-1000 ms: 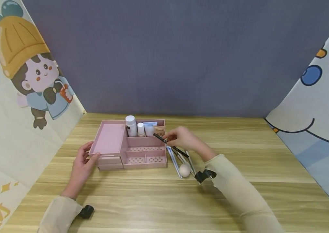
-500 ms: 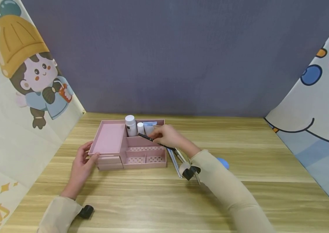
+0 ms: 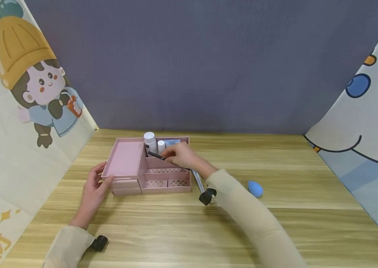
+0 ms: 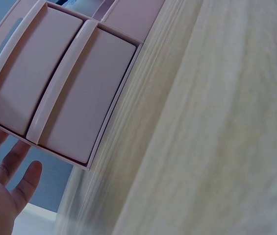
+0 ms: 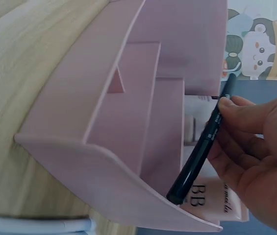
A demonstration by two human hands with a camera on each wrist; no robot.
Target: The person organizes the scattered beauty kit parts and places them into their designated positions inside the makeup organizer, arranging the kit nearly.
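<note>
A pink desktop organizer (image 3: 125,158) stands on the wooden table, with two front drawers (image 4: 87,93) on its left side. My left hand (image 3: 94,182) rests against its front left corner; in the left wrist view, extended fingers lie along its side. Between thumb and fingers, my right hand (image 3: 183,155) pinches a slim black pen (image 5: 202,147) with small print, slanted over the open compartments. Behind it in the back compartment stand a white bottle (image 3: 150,143), a smaller white-capped bottle (image 3: 161,146), a blue-white tube (image 3: 172,142) and a BB cream tube (image 5: 212,200).
Right of the organizer lie pale blue sticks (image 3: 198,181), partly covered by my right sleeve (image 3: 242,208). A blue makeup sponge (image 3: 255,189) sits further right. A grey partition (image 3: 202,67) rises behind the table, with printed cloths at both sides.
My right hand has carried the black pen leftward over the organizer. The blue sponge has come into sight, while the pale round sponge is now hidden by the arm. My left hand stays put.
</note>
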